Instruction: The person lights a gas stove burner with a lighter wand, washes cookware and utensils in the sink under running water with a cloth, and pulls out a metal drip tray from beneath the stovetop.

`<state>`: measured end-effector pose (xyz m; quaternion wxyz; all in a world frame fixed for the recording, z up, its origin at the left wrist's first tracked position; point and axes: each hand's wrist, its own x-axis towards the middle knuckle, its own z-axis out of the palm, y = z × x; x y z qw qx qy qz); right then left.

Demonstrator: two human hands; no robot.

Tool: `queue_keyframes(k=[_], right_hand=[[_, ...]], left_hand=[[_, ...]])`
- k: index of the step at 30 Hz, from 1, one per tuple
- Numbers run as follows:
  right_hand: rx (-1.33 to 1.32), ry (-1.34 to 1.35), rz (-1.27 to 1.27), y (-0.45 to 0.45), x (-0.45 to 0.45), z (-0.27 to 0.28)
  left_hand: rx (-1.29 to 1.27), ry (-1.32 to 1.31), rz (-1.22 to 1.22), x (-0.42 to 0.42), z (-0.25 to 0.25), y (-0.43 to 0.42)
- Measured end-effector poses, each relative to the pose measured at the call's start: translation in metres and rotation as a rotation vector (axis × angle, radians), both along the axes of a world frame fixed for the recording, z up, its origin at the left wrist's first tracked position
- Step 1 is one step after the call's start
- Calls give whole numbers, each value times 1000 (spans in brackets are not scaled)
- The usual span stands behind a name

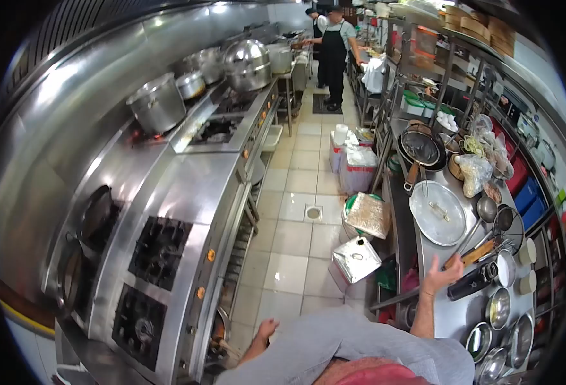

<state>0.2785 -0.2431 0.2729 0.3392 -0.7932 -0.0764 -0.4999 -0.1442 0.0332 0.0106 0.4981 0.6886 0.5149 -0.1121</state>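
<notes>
My right hand [442,276] is raised at the edge of the steel counter [446,317], its fingers apart and nothing in it. Close to its fingertips lies a wooden handle [479,252], with a black cylindrical object [472,281] just to the right. Over the floor tiles, beside the front of the stove, hangs my left hand [267,330]. Its fingers look curled, but they are small and I cannot make out whether they hold anything. A round metal tray [437,213] and a ladle [486,208] lie farther up the counter.
Along the left runs a stove [187,192] with large pots [156,104]. A metal tin [356,259] and a covered tub [367,215] stand on the floor beside the counter. Two people in dark aprons [334,54] stand at the aisle's far end.
</notes>
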Motion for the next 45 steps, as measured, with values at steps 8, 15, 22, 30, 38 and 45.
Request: queue_keyframes(k=[8, 15, 22, 30, 38, 45], right_hand=[[200, 33, -457, -55, 48, -1], [256, 24, -461, -109, 43, 8], [529, 179, 14, -142, 75, -20], [567, 303, 396, -84, 25, 7], [510, 509, 821, 4, -44, 88], [264, 486, 1126, 43, -63, 141]], left_hand=[[67, 9, -250, 38, -13, 53], [86, 56, -191, 19, -27, 68], [-10, 252, -311, 27, -19, 48], [-54, 34, -263, 70, -25, 35], [54, 52, -402, 80, -23, 32], [49, 79, -334, 55, -22, 25]])
